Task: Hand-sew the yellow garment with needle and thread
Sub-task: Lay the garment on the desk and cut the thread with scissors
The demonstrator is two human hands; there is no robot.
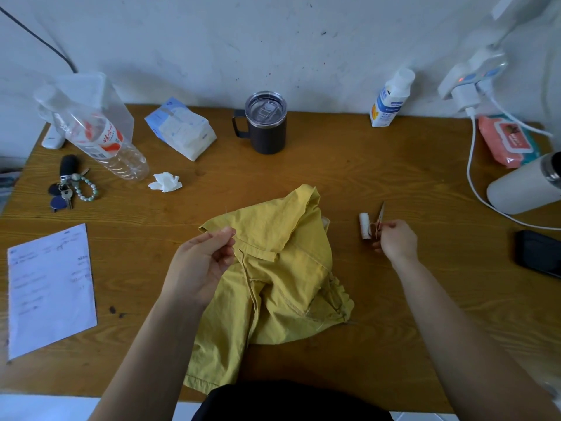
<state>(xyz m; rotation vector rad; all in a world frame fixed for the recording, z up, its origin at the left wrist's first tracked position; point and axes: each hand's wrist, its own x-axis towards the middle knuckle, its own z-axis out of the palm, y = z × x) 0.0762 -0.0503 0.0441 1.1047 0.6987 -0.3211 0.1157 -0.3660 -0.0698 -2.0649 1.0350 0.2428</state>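
Note:
The yellow garment [282,278] lies crumpled on the wooden table [349,177], in front of me at the middle. My left hand [202,262] pinches the garment's upper left edge between thumb and fingers; a thin needle or thread end sticks up just above it. My right hand [394,240] is to the right of the garment, closed on the handles of small scissors [380,218] whose blades point away from me. A white thread spool [364,225] lies on the table touching that hand's fingertips.
A sheet of paper [50,288] lies at the left, keys [68,188] and a plastic bottle [100,138] behind it. A crumpled tissue [165,181], a dark mug [267,123], a white flask [525,189], a phone [538,253] and a white cable [473,177] surround the work area.

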